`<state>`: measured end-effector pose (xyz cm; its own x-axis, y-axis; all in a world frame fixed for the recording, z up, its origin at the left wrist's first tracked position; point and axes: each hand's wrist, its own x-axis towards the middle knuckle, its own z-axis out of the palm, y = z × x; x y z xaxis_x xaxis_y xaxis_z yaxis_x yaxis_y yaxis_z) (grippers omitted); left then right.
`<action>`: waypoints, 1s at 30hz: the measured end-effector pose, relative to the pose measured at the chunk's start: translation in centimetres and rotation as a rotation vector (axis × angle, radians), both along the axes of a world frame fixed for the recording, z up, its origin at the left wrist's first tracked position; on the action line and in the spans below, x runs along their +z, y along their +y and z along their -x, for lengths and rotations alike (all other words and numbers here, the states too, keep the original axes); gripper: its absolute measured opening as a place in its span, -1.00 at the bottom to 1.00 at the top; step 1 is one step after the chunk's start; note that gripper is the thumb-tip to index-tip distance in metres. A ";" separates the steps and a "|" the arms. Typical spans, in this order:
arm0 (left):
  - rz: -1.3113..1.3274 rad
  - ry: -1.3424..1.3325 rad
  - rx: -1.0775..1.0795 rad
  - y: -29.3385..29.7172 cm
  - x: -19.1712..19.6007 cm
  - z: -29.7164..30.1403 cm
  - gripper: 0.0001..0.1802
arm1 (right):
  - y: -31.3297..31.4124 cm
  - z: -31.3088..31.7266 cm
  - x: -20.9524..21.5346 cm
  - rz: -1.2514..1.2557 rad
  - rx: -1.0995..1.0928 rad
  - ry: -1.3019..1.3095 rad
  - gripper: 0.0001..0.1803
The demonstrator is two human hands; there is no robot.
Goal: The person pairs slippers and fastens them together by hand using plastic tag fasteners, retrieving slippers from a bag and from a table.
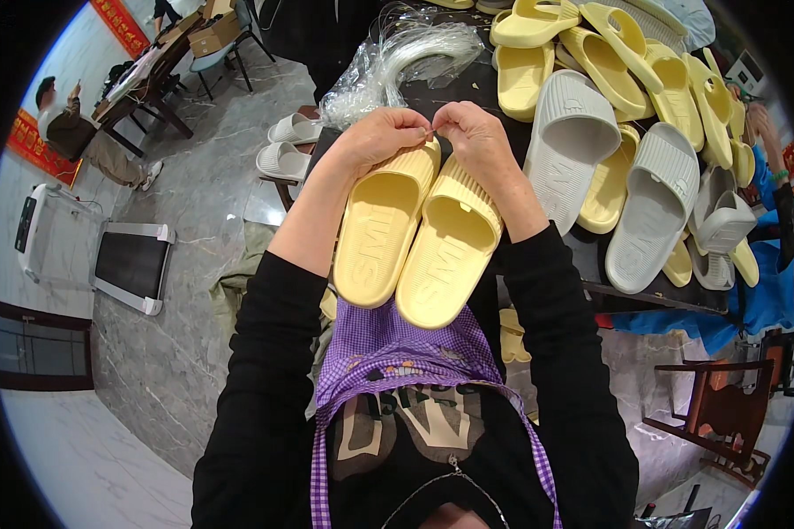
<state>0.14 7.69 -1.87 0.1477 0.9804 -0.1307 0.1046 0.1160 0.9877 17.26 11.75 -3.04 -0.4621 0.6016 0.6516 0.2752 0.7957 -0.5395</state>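
A pair of yellow slide slippers is in front of me, the left slipper (379,234) beside the right slipper (450,251), with their toes pointing away. My left hand (384,139) is closed in a pinch above the left slipper's toe. Just beside it, my right hand (476,141) pinches too, over the toe of the right slipper. The fingertips of both hands meet between the two toes. Whatever they pinch is too small to make out. Beyond my hands lies a bundle of clear plastic strands (428,62) with clear plastic film around it.
Several yellow slippers (600,70) pile up on the dark table at the right, with a grey slipper (569,132) and another grey slipper (653,207) nearer me. White slippers (282,159) sit at the left. A person (71,123) is at a far table; a wooden chair (723,410) stands lower right.
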 end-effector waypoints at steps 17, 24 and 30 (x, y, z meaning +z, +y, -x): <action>0.054 -0.229 0.024 0.1 0.1 0.6 -0.88 | -0.7 0.6 0.0 0.034 -0.027 -0.026 -0.90; 0.087 -0.189 0.056 0.7 0.2 0.3 -0.90 | -0.6 0.8 -0.1 -0.001 -0.048 -0.013 -0.90; 0.106 -0.213 0.053 1.0 -0.2 0.5 -0.89 | -0.7 0.7 -0.2 -0.008 -0.077 -0.022 -0.91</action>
<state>-0.38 8.64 -2.02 0.1317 0.9698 -0.2052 -0.1136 0.2204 0.9688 16.51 11.05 -3.28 -0.4286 0.6306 0.6470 0.3475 0.7761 -0.5262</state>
